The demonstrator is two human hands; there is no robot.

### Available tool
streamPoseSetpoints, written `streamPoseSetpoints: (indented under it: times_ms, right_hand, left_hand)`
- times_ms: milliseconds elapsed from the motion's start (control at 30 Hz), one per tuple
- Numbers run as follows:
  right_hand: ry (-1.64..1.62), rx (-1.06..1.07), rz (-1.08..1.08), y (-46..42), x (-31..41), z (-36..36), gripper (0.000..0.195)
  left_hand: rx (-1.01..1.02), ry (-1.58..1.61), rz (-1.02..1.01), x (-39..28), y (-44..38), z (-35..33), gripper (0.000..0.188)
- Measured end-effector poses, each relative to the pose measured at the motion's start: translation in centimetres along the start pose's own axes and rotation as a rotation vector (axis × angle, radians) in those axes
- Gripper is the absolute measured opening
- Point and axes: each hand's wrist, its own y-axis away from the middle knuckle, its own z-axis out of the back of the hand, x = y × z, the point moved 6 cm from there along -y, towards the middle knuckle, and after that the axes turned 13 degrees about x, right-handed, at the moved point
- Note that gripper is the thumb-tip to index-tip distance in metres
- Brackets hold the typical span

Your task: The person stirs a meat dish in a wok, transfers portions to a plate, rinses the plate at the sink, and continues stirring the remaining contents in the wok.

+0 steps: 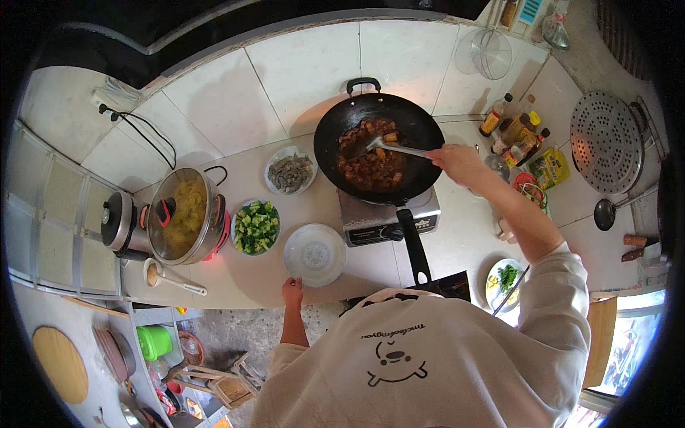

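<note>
My right hand [455, 163] grips the handle of a metal spatula [398, 147]. Its blade rests in chunks of dark, saucy braised food [372, 174] inside a black wok [420, 182]. The wok sits on a portable gas stove [364, 214], its long handle [412, 241] pointing towards me. My left hand [292, 293] is curled at the lower left rim of a white plate [330, 275] with nothing on it; whether the fingers pinch the rim cannot be made out. Left of the stove stand a bowl of peeled shrimp [290, 174] and a bowl of chopped broccoli [257, 227].
A glass-lidded pot [184, 214] of yellowish food and a rice cooker [120, 219] stand left. A ladle [176, 278] lies in front of them. Several sauce bottles [516, 131] are at back right; a plate of herbs [503, 281] sits near my right elbow. Knives [639, 247] hang at right.
</note>
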Motion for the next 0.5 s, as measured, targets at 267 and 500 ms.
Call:
streamPoseSetpoints:
  times_ms: [267,500]
  right_hand:
    - [0.099,-0.032,-0.064,6.9,-2.2,3.8,0.027]
    - [0.138,-0.034,-0.142,5.8,0.4,-1.4,0.023]
  left_hand:
    - [0.026,0.071,-0.013,2.8,-1.1,-0.7,0.034]
    - [0.082,-0.024,-0.043,0.4,-1.4,-0.2,0.034]
